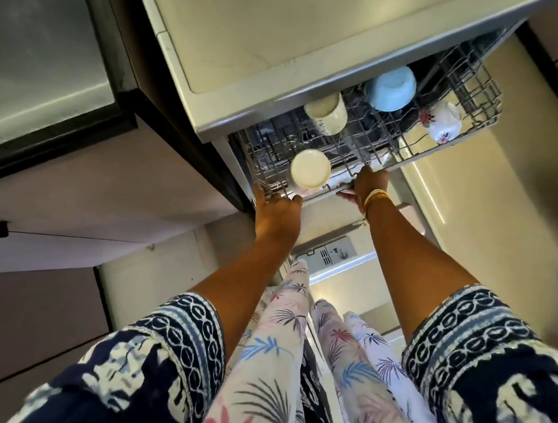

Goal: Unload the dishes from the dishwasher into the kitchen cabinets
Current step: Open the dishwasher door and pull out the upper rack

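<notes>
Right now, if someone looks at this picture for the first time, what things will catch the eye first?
Most striking are the two hands gripping the front edge of the upper rack: left hand at its left corner, right hand near the middle. In the rack, the light blue bowl stands out at the right rear, upside down, with a cream cup near the left hand and a second cream cup behind it.

Wire upper rack [478,80] of dishwasher is partly out under the steel worktop [282,46]. In rack, all upside down: cream cup [310,171] at front left corner, cream mug [325,114] behind it, light blue bowl [391,88] further back, white flowered cup [444,122] tilted near right side.
</notes>
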Demonstrator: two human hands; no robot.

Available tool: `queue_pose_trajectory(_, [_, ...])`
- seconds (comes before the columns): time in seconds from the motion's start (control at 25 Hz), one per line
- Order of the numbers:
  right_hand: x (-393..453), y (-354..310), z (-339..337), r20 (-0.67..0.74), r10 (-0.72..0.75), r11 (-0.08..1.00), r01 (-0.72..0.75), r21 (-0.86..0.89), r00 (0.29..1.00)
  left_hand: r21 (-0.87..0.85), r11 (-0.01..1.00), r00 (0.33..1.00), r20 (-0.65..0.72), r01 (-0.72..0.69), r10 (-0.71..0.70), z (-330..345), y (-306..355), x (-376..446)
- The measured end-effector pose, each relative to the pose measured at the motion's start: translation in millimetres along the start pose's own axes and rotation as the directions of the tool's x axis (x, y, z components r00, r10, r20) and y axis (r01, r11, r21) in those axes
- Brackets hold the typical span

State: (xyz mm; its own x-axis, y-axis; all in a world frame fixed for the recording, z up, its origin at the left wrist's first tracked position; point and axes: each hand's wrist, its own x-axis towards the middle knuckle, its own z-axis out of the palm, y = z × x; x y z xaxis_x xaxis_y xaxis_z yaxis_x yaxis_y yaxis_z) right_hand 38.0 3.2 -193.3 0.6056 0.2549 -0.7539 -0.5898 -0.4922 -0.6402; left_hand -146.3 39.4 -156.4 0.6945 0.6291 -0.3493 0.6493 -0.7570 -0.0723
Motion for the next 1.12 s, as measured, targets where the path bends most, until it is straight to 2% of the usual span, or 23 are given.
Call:
queue_pose_trajectory(0.04, [-6.8,6.2,-8.0,-0.017,0.007,1.0,-0.006,0.012,1.0,-0.027,1.0,0.999,0.043,-0.004,0.005,4.0,5.1,-6.6])
queue_pose_trajectory(0.16, [-21.7,30.1,-27.7,-0.029,0.045,0.998,-0.044,0.044,0.999,-0.032,0.999,0.999,0.018,-0.038,0.038,6.6,20.6,-35.7])
queue_pose_trajectory(0.24, [-31.5,39.2,-38.4,-0.041,0.116,0.983,-0.109,0.146,0.992,-0.084,0.996,0.999,0.027,-0.034,0.036,11.9,26.4,-47.9])
queue_pose_trajectory(0.32, [-39.5,47.2,-50.8,-0.056,0.151,0.981,-0.142,0.133,0.987,-0.093,0.994,0.998,0.035,-0.054,0.058,16.1,37.1,-62.3])
queue_pose_trajectory(0.56, [-44.6,64.2,-70.8,-0.074,0.035,0.996,-0.04,-0.078,0.997,-0.07,0.995,0.997,0.031,-0.066,0.068,27.5,56.0,-76.7])
queue_pose_trajectory(0.76, [-48.1,65.5,-69.5,-0.064,0.072,0.997,-0.071,0.021,0.995,-0.074,0.996,0.998,0.052,-0.042,0.046,29.3,57.5,-75.9])
queue_pose_trajectory(0.84, [-44.4,70.4,-70.6,-0.065,0.041,0.998,-0.044,-0.052,0.997,-0.08,0.996,0.997,0.064,-0.044,0.049,28.9,58.1,-77.1])
queue_pose_trajectory(1.12, [-45.6,83.0,-76.2,-0.06,0.061,0.998,-0.061,0.012,0.996,-0.118,0.991,0.997,0.043,-0.062,0.068,33.3,60.3,-88.5])
